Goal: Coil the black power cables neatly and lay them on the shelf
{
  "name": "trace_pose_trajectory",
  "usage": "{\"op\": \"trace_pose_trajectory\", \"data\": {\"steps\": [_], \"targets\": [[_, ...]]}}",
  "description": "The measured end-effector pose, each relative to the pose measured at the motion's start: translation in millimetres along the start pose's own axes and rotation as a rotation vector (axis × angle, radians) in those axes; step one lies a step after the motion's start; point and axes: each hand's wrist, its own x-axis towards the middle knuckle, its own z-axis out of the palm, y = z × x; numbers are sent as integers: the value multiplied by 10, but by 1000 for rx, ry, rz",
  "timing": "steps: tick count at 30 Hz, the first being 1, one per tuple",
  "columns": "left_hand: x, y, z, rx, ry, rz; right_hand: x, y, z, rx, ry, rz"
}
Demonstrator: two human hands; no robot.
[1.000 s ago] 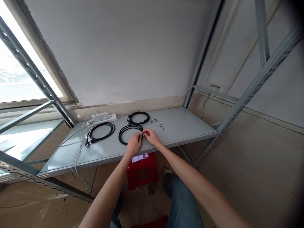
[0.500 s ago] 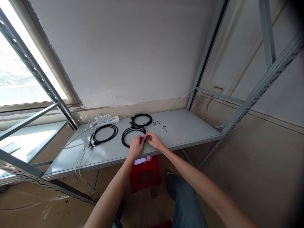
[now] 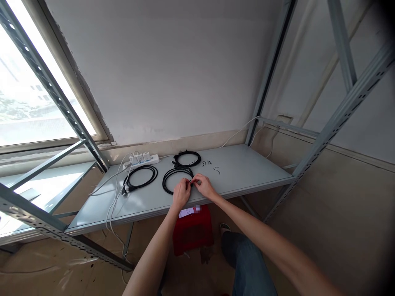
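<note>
A coil of black cable (image 3: 164, 181) lies near the shelf's front edge, its right side partly covered by my hands. My left hand (image 3: 182, 192) is closed at that side, its fingers pinched on the cable. From the right, my right hand (image 3: 203, 186) meets it, thumb and fingertips pinching a small dark bit that looks like a black twist tie; the fingers hide most of it. Several loose black twist ties (image 3: 217, 169) lie beyond my right hand. Another coiled black cable (image 3: 200, 158) rests behind, and a third coiled cable (image 3: 156, 174) is on the left.
A white power strip (image 3: 154, 158) with plugs sits at the back left of the grey shelf (image 3: 247, 172). White cords (image 3: 112, 205) hang over the front edge. Metal uprights (image 3: 52, 88) frame both sides. Below stands a red plastic stool (image 3: 193, 236).
The view has shifted slightly, so everything appears a little further right and lower. Both hands stay together at the same side of the coil, with only small finger movements.
</note>
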Motion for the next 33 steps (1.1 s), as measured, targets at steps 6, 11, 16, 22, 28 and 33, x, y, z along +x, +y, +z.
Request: {"op": "trace_pose_trajectory", "data": {"steps": [6, 11, 16, 22, 28, 33], "targets": [[6, -3, -5, 6, 16, -30, 6, -10, 9, -92, -52, -20], [-4, -6, 2, 12, 6, -21, 84, 127, 21, 93, -87, 78], [-13, 4, -43, 20, -26, 42, 94, 163, 17, 32, -102, 44], [-55, -69, -200, 87, -119, 79, 91, 174, 19, -27, -109, 41], [-102, -123, -208, 56, -101, 87, 42, 76, 7, -52, -149, -1], [-78, -150, -167, 34, -87, 67, -29, -91, -29, -88, -161, -103]]}}
